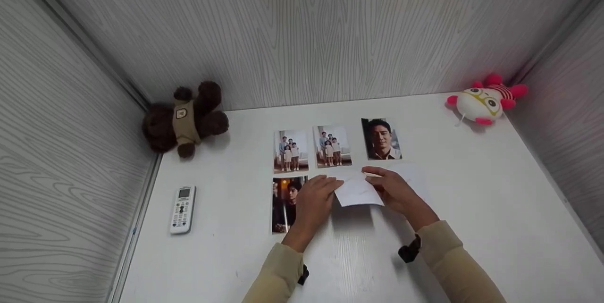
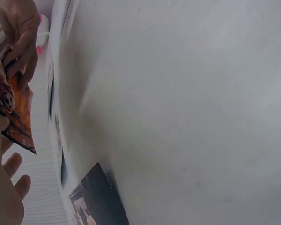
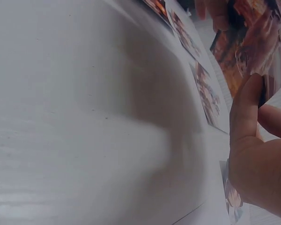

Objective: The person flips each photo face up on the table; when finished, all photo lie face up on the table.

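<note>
Both hands hold one photo print [image 1: 358, 193], raised off the table with its white back toward the head camera. My left hand [image 1: 315, 204] pinches its left edge, and my right hand [image 1: 395, 190] grips the right edge. From below, the left wrist view shows the printed side of the photo [image 2: 22, 112], orange and dark. In the right wrist view, the thumb of my right hand [image 3: 260, 159] lies on the photo's [image 3: 253, 51] printed face. Beneath the left forearm, a dark portrait photo [image 1: 282, 204] is partly covered.
Two family photos [image 1: 290, 151] [image 1: 332, 146] and a man's portrait [image 1: 382, 138] lie in a row beyond the hands. A white sheet [image 1: 415, 178] lies beside the right hand. Farther out are a remote control [image 1: 183, 209], a brown teddy bear [image 1: 186, 121] and a pink-and-white plush toy [image 1: 486, 100].
</note>
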`<state>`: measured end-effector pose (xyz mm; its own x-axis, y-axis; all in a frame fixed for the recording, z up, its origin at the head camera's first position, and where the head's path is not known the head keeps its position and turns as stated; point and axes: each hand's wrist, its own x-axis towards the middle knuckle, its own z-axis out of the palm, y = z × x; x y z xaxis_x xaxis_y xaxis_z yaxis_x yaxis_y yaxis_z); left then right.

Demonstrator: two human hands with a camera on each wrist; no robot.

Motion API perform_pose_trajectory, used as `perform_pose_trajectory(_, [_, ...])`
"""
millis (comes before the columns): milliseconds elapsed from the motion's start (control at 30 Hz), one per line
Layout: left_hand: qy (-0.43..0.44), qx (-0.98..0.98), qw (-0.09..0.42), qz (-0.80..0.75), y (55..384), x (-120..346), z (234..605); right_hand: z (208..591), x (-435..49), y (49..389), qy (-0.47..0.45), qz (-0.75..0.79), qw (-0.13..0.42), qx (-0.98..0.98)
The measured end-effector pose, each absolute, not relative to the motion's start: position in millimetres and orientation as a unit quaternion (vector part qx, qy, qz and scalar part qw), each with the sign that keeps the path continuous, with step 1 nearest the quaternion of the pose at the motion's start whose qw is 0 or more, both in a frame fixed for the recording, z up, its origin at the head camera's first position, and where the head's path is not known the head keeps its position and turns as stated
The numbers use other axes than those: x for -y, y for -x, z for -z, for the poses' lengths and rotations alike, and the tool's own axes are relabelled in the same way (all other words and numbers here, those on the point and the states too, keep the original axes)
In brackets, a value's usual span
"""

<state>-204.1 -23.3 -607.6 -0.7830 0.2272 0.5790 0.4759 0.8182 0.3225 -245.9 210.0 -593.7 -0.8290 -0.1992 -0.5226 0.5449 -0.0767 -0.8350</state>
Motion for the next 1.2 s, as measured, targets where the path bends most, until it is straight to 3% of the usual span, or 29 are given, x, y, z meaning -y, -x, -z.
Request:
perform_pose_trajectory(167, [0.162, 0.904, 0.29, 0.27, 206.0, 22.3, 605.4, 590.9, -215.6, 243.6, -0.144, 0.736, 0.267, -0.605])
perform_pose_trajectory(267, [0.133, 0.898, 0.276, 0.314, 206.8, 22.3, 602.5, 588.9, -219.5, 241.7, -0.152, 0.754, 0.266, -0.581])
perform_pose_trajectory(367, [0.1, 0.889, 0.231, 0.383, 208.1, 22.9, 600.8, 586.0, -222.5, 240.3, -0.154, 0.766, 0.252, -0.571])
perform_pose_trajectory(567, [0.009, 0.831, 0.076, 0.551, 210.2, 25.7, 598.2, 579.0, -224.0, 237.6, -0.158, 0.751, 0.213, -0.605])
perform_pose_trajectory(700, [-0.031, 0.801, 0.01, 0.598, 209.2, 29.0, 599.1, 581.4, -222.4, 237.3, -0.151, 0.739, 0.195, -0.627])
perform_pose_trajectory(1000, [-0.12, 0.727, -0.061, 0.674, 203.2, 26.2, 598.8, 589.9, -206.2, 232.7, -0.12, 0.732, 0.229, -0.63])
perform_pose_trajectory(1200, [-0.179, 0.656, -0.077, 0.729, 199.3, 21.1, 599.8, 591.9, -197.1, 231.7, -0.099, 0.746, 0.246, -0.611])
